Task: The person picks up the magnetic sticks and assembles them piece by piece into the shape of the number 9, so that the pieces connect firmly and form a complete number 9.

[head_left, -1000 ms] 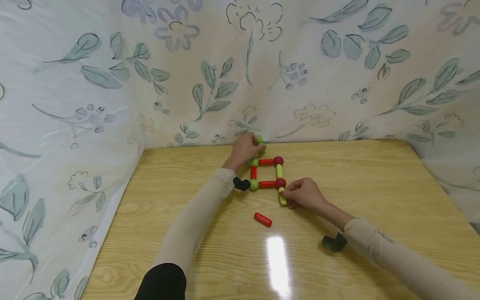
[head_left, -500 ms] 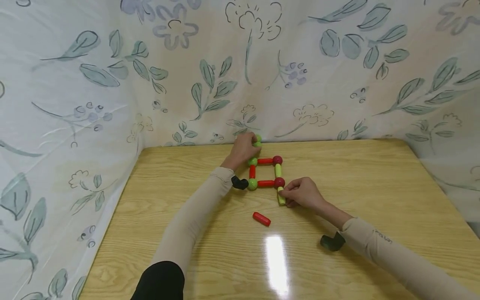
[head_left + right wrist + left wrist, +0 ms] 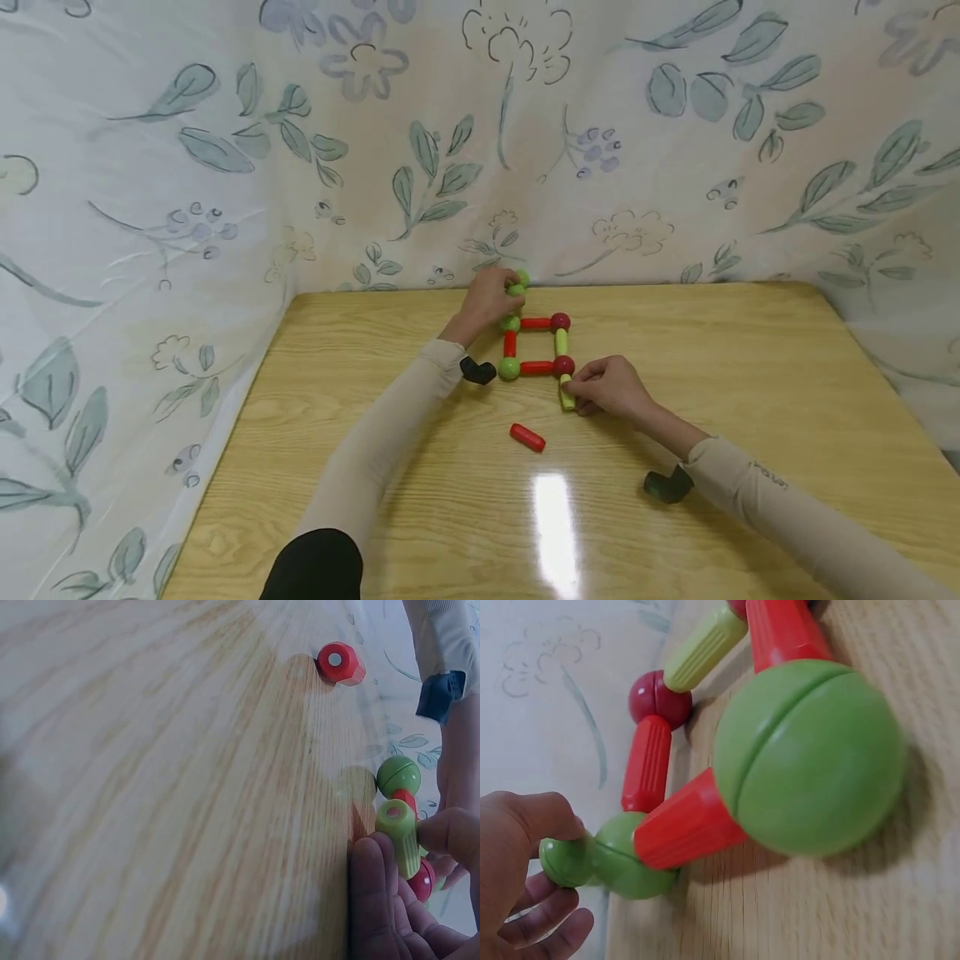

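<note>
A square of magnetic rods and balls lies on the table, with green balls (image 3: 509, 368) at its left corners and dark red balls (image 3: 560, 322) at its right corners. Three sides are red rods (image 3: 536, 367); the right side is a yellow-green rod (image 3: 561, 342). My left hand (image 3: 486, 300) pinches a green ball (image 3: 566, 862) beside the far-left corner ball (image 3: 630, 859). Another green piece (image 3: 522, 278) shows just past those fingers, partly hidden. My right hand (image 3: 611, 388) pinches a second yellow-green rod (image 3: 567, 393), its far end at the near-right dark red ball (image 3: 564, 365).
A loose red rod (image 3: 527, 437) lies on the wooden table (image 3: 712, 358), nearer than the square. Flower-patterned cloth (image 3: 637, 167) hangs behind the table's far edge and along its left. Dark wrist-worn pieces (image 3: 668, 484) stick out from both sleeves.
The left thumb has drawn in slightly by the green ball. My right hand keeps its hold on the yellow-green rod. The view shifts a little; the square and loose red rod stay put.
</note>
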`<state>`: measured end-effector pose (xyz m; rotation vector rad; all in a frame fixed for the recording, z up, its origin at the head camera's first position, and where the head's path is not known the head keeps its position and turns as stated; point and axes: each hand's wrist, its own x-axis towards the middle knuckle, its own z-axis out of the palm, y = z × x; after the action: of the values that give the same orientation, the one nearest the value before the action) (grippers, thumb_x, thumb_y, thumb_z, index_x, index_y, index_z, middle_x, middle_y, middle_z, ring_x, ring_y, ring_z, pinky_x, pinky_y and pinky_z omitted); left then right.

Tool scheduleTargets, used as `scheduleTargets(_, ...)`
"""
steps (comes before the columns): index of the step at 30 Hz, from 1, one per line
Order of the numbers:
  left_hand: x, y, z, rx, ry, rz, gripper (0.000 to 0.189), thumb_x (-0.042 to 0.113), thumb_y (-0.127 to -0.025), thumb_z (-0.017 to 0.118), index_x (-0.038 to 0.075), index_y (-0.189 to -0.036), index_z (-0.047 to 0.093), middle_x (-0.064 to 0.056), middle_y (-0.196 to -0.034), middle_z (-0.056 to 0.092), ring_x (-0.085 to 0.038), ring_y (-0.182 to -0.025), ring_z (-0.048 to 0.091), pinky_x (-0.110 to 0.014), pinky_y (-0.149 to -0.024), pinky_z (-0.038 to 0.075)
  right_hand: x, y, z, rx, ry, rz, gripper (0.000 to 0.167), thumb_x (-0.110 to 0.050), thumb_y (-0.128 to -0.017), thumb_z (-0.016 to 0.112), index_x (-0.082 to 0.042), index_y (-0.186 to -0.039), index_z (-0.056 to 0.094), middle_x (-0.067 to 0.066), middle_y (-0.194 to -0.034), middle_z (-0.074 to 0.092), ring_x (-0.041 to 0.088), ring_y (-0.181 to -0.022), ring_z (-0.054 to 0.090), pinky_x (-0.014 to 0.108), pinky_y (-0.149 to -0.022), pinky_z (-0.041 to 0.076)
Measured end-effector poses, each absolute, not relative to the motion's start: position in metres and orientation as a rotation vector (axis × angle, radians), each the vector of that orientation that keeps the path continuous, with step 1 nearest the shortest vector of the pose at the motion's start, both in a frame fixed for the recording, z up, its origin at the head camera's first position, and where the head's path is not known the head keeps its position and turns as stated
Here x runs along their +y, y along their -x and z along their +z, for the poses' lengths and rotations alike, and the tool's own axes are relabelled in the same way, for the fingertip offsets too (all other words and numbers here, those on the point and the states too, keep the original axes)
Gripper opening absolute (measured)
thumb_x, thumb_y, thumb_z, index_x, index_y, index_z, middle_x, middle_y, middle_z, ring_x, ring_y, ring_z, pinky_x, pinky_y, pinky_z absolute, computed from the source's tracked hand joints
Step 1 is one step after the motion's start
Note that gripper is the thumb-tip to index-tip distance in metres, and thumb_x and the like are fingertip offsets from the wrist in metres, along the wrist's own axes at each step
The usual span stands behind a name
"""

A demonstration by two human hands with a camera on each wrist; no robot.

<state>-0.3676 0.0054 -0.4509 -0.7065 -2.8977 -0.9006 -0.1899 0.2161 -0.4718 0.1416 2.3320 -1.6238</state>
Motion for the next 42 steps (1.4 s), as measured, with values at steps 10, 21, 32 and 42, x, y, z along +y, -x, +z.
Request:
scheduleTargets(10, -0.021, 0.352, -0.456, -2.879, 0.713, -0.937, 0.028, 0.017, -0.089, 0.073, 0.005, -0.113, 0.073, -0.008, -0.106, 0.067, -0.022, -0.098, 0.061, -0.032, -0.084, 0.050, 0.218, 0.188, -0.479, 2.328, -0.151, -1.602, 0.023, -0.015, -0.089, 0.076, 0.007, -0.092, 0.070, 0.011, -0.073, 0.070, 0.023, -0.064, 0.070, 0.036, -0.062, 0.059)
scheduleTargets(21, -0.053, 0.318, -0.449, -2.795, 0.613, -1.242, 0.031, 0.020, -0.089, 0.076, 0.004, -0.116, 0.072, -0.011, -0.107, 0.065, -0.023, -0.092, 0.065, -0.035, -0.079, 0.053, 0.218, 0.197, -0.475, 2.301, -0.151, -1.609, 0.023, -0.014, -0.088, 0.076, 0.008, -0.094, 0.072, 0.013, -0.077, 0.071, 0.025, -0.065, 0.071, 0.037, -0.062, 0.059)
scheduleTargets(32, -0.052, 0.273, -0.453, -2.670, 0.688, -1.468, 0.028, 0.018, -0.086, 0.080, 0.008, -0.112, 0.074, -0.005, -0.105, 0.067, -0.020, -0.091, 0.068, -0.030, -0.077, 0.054, 0.217, 0.214, -0.470, 2.328, -0.128, -1.612, 0.026, -0.015, -0.089, 0.076, 0.009, -0.098, 0.072, 0.013, -0.079, 0.072, 0.023, -0.065, 0.071, 0.036, -0.062, 0.059)
scheduleTargets(42, -0.040, 0.238, -0.461, -2.657, 0.921, -1.573, 0.026, 0.015, -0.086, 0.081, 0.009, -0.110, 0.074, -0.001, -0.103, 0.065, -0.017, -0.092, 0.067, -0.027, -0.076, 0.055, 0.212, 0.225, -0.467, 2.312, -0.107, -1.661, 0.028, -0.013, -0.089, 0.075, 0.012, -0.099, 0.070, 0.013, -0.076, 0.071, 0.021, -0.065, 0.071, 0.036, -0.063, 0.059)
